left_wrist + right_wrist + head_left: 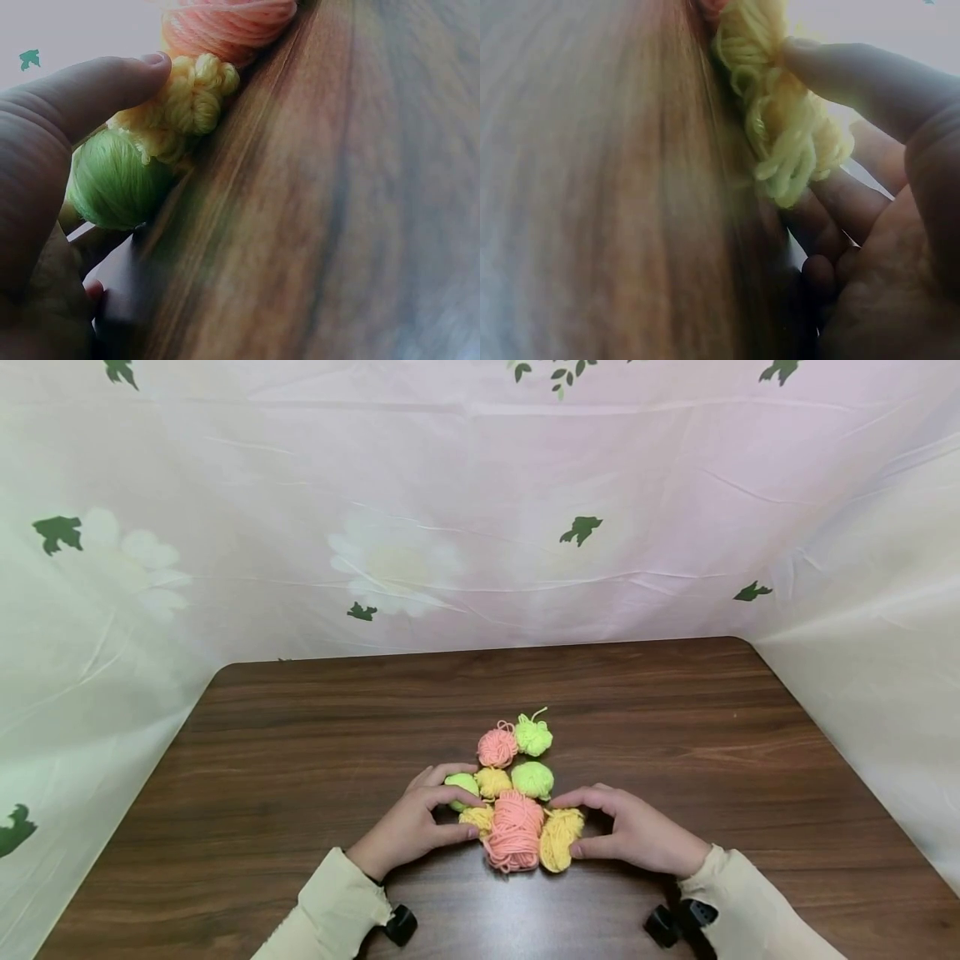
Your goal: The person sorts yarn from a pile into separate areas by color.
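Observation:
Small yarn balls sit clustered on the table. My left hand [420, 818] curls around the cluster's left side. Its thumb [112, 90] touches a small yellow yarn ball [187, 97], with a green yarn ball [120, 180] between the thumb and the other fingers. On the right side, my right hand [637, 831] holds a longer yellow yarn ball [560, 839] between thumb and fingers; its looped end shows in the right wrist view. Between the hands lies a large pink yarn ball [515, 831]. Some fingertips are hidden behind the yarn.
Beyond the hands are another yellow yarn ball [492, 782], a green yarn ball [532, 780], a smaller pink yarn ball [497, 748] and a green yarn ball with a loose tail [533, 737]. The brown wooden table [300, 735] meets a floral cloth [465, 527] at the back.

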